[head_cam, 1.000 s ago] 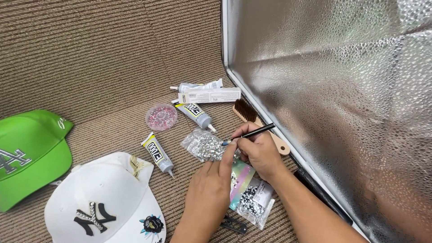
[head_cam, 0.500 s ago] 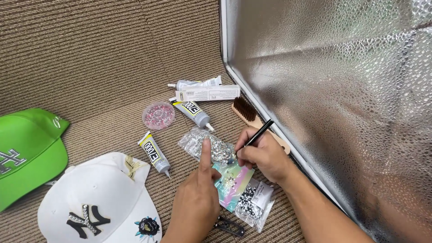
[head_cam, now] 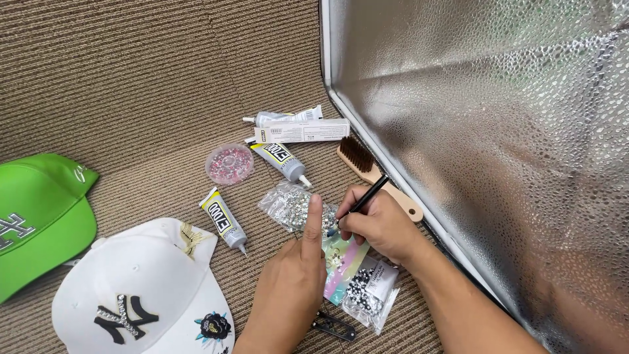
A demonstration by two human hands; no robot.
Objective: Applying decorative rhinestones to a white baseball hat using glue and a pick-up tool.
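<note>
On the brown ribbed carpet (head_cam: 131,78), seen from the head camera, the person's right hand (head_cam: 383,226) is closed around a thin black pen-like tool (head_cam: 365,198), whose tip points down to a small clear plastic bag of silver rhinestones (head_cam: 288,204). The left hand (head_cam: 288,288) holds nothing; its index finger (head_cam: 313,219) is stretched out and presses on the near edge of this same bag, while the other fingers are curled. Just under both hands lies a pastel rainbow card (head_cam: 344,262), and touching it on the right side is another clear bag with dark beads (head_cam: 370,292). A small black thread snip (head_cam: 334,326) lies near the left wrist. Behind the bag I see a wooden brush with dark bristles (head_cam: 367,167), a grey glue tube with yellow label (head_cam: 278,159), a long white carton box (head_cam: 301,131) and one more pale tube (head_cam: 285,117) beside it. A round clear dish of pink beads (head_cam: 229,164) stands to the left, and a smaller grey glue tube (head_cam: 224,221) lies nearer to the white baseball cap with a black emblem (head_cam: 141,288). A bright green cap (head_cam: 39,216) is at the far left. A silver reflective panel (head_cam: 485,131) stands upright on the right.
</note>
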